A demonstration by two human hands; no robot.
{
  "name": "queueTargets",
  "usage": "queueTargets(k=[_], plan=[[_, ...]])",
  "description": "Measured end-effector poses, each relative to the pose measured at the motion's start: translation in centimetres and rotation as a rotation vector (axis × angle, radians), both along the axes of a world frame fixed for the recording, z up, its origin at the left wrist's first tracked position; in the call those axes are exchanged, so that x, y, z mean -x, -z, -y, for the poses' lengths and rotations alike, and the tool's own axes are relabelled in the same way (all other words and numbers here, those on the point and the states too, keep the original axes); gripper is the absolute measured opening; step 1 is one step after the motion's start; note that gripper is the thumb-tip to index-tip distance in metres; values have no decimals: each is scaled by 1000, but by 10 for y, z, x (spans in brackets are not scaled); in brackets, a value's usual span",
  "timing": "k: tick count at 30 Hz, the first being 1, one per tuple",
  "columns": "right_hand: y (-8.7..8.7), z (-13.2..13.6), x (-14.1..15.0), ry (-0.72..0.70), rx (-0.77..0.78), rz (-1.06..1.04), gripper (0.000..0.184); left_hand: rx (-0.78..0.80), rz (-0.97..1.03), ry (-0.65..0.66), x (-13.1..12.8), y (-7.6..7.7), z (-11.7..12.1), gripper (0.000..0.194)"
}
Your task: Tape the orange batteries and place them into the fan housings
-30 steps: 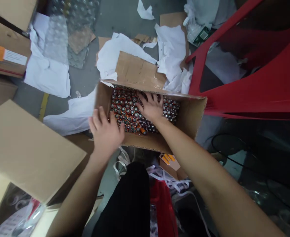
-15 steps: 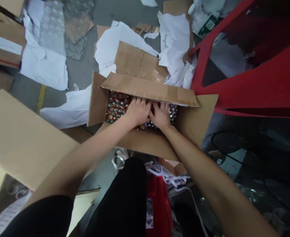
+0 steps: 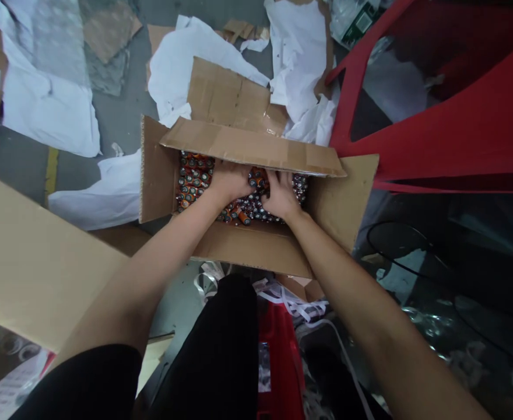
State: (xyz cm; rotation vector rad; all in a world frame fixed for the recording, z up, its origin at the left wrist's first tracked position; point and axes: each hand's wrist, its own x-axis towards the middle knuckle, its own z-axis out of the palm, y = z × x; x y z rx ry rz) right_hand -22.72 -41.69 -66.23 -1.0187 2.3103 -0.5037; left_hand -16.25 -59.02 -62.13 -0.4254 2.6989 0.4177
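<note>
An open cardboard box (image 3: 256, 248) holds many small upright batteries (image 3: 194, 178) with orange and dark sides and metal ends. My left hand (image 3: 231, 182) lies on the batteries left of the middle, back upward, its fingertips partly hidden under the box's far flap (image 3: 252, 143). To its right, my right hand (image 3: 281, 197) rests on them too, thumb spread from the fingers, whose tips go under the same flap. Orange-topped batteries show in the gap between the hands. One loose battery (image 3: 243, 218) leans at the near side of the box. Neither hand visibly lifts anything.
Torn white paper (image 3: 206, 61) and flattened cardboard (image 3: 232, 96) lie on the floor beyond the box. A red plastic chair (image 3: 431, 131) stands at right. Another large carton (image 3: 42, 262) is close at left. White straps (image 3: 283, 300) and a red stool (image 3: 276, 356) are below.
My hands have moved apart, uncovering batteries between them. A battery at the near side now leans over. The view has shifted, so the box appears slightly further left and higher.
</note>
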Motion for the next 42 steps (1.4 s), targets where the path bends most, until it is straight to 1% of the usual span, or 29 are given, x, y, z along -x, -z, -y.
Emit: queueTargets(k=[2,3,4,7,9,11,14,17,19,22,25,29,31,34,36,38,40,42], plan=[[3,5,2,-25,-31,0,102,2,4,13,2,1,4,60],[5,9,5,-15,-37,-7,101,-1,-3,19,4,1,5,58],[7,15,9,1,-37,-14,95,-7,-16,26,5,1,6,58],[13,32,24,24,-34,-17,63,-30,-50,59,6,2,6,57],[13,39,31,14,-42,-6,54,-49,-26,62,5,1,3,58],[10,43,32,10,-50,-10,53,-52,3,31,2,-1,-1,58],[3,44,27,29,-93,-17,56,-23,-1,-43,-3,-6,-11,62],[-4,41,19,45,-128,-1,57,33,-9,-123,-8,-9,-21,57],[-8,35,13,52,-99,1,59,58,-23,-149,-12,-11,-27,54],[-8,22,4,81,9,11,67,35,-60,-89,-20,-14,-34,58],[1,18,-1,139,121,52,73,30,-56,-28,-23,-19,-35,63],[16,23,-1,214,203,95,61,90,-13,-52,-15,-22,-31,59],[18,21,-3,253,246,116,60,80,-5,-14,-11,-23,-28,60],[17,9,-12,296,314,149,64,41,-3,90,-11,-25,-26,63],[15,4,-19,318,335,156,66,37,4,138,-10,-26,-23,63],[14,4,-24,343,324,158,67,43,50,171,-5,-27,-20,62],[15,10,-27,379,286,166,68,49,120,206,4,-28,-16,62],[17,18,-28,436,250,177,72,47,143,252,15,-28,-13,65]])
